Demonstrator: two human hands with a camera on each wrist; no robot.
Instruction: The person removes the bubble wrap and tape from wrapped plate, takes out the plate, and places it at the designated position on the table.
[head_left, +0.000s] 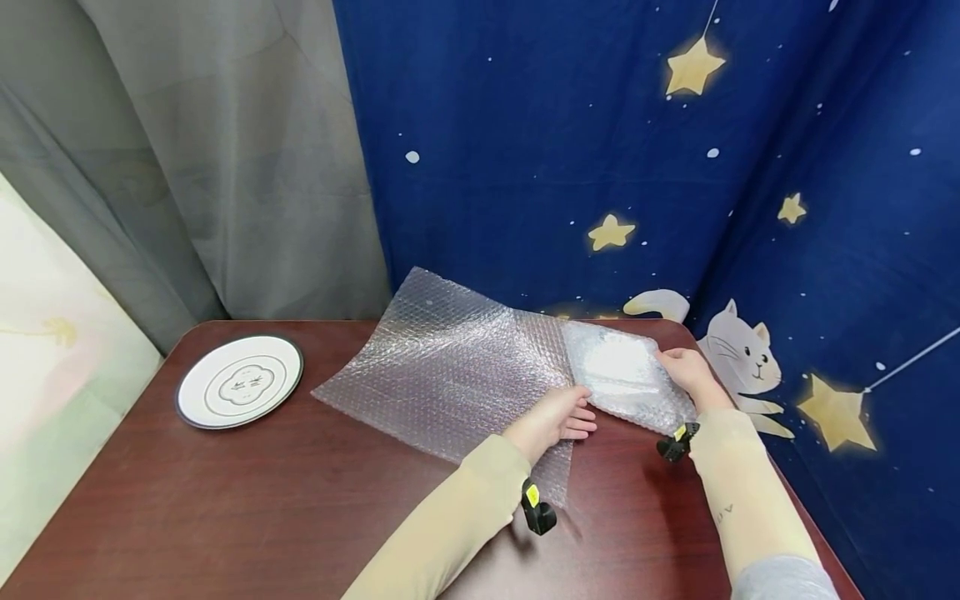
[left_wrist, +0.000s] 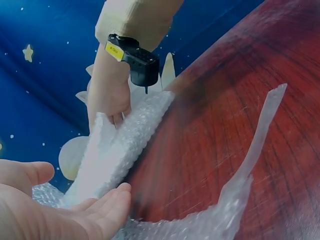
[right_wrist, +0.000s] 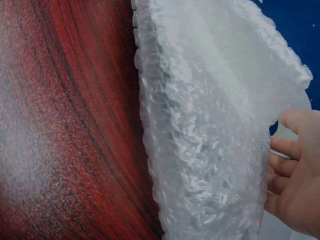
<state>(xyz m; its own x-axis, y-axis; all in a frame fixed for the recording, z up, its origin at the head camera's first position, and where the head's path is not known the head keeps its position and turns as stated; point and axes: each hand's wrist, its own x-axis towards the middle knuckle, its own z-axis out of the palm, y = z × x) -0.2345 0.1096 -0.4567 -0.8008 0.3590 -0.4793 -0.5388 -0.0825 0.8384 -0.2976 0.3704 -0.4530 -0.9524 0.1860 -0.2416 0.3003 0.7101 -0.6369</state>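
Note:
A sheet of bubble wrap (head_left: pixel 450 367) lies across the back of the table, its right part folded into a whitish, thicker bundle (head_left: pixel 615 367) with a bright, smooth area. My right hand (head_left: pixel 684 372) pinches the bundle's far right edge; in the right wrist view the thumb and fingers (right_wrist: pixel 287 150) are at that edge. My left hand (head_left: pixel 558 415) is at the bundle's left end, over the sheet, fingers extended and thumb apart. In the left wrist view, the left fingers (left_wrist: pixel 112 205) lie beside the folded wrap (left_wrist: pixel 125 150). What the bundle holds inside is hidden.
A white plate (head_left: pixel 273 367) with a dark rim and a cloud-like face drawing rests at the table's back left. The reddish-brown table (head_left: pixel 262 508) meets a grey curtain (head_left: pixel 247 167) and a blue star-patterned curtain (head_left: pixel 525 167) behind. A narrow wrap strip (left_wrist: pixel 260 127) sticks out near the left hand.

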